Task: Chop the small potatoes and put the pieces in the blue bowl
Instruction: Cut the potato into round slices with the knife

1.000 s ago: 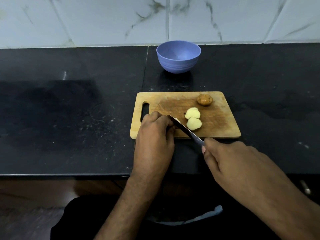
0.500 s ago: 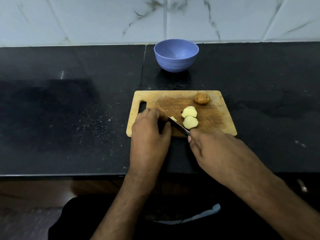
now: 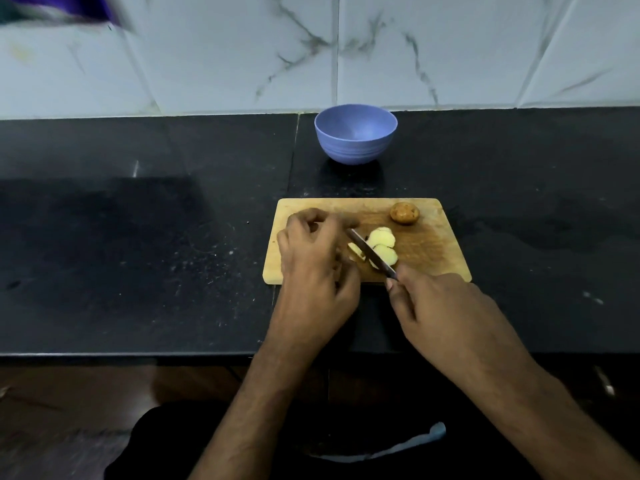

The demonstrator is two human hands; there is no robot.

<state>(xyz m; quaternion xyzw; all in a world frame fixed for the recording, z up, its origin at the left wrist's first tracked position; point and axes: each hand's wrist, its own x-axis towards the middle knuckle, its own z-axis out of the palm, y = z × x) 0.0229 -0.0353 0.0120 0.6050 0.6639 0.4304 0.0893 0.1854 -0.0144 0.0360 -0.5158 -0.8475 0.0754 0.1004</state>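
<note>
A wooden cutting board (image 3: 429, 252) lies on the black counter. On it are pale potato slices (image 3: 381, 239) near the middle and a whole brown potato (image 3: 404, 213) at the far right corner. My right hand (image 3: 446, 306) grips a knife (image 3: 370, 252) whose blade slants across the slices. My left hand (image 3: 311, 258) rests on the board's left side, fingers curled against a potato piece (image 3: 355, 251) beside the blade. The empty blue bowl (image 3: 355, 134) stands behind the board near the wall.
The black counter (image 3: 138, 254) stretches wide to the left and right of the board. A white marbled tile wall (image 3: 381, 46) rises behind the bowl. The counter's front edge runs just below my wrists. A blurred purple object (image 3: 69, 8) shows at top left.
The knife blade has moved further over the potato slices. My left hand shifted slightly back on the board. The camera view tilted up, showing more of the wall.
</note>
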